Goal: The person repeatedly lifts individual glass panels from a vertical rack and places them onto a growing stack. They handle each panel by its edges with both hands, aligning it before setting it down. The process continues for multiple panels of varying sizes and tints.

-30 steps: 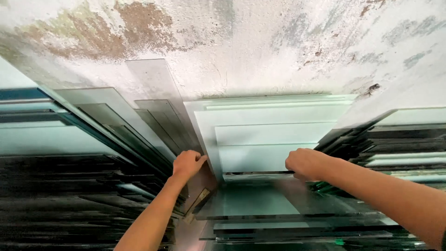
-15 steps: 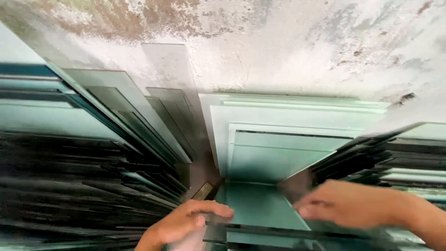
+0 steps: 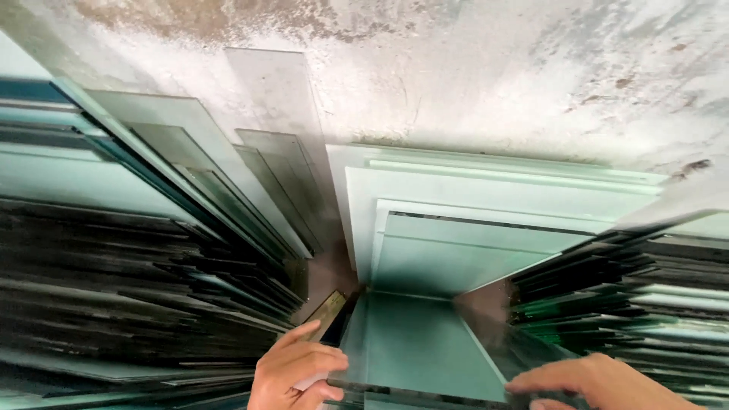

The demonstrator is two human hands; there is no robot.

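Left hand [image 3: 292,372], right hand [image 3: 604,383], seemingly gripping glass pane [image 3: 421,345]

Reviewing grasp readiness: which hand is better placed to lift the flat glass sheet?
Left, probably. The left hand curls around the glass sheet at its near-left edge; the right hand lies flat along its near-right edge.

No packages, labels, signs or screens anywhere here, as far as I can see. It's just bare stuff all the way to the edges, nothing boxed, tagged or stuck on, and nothing lit up either.
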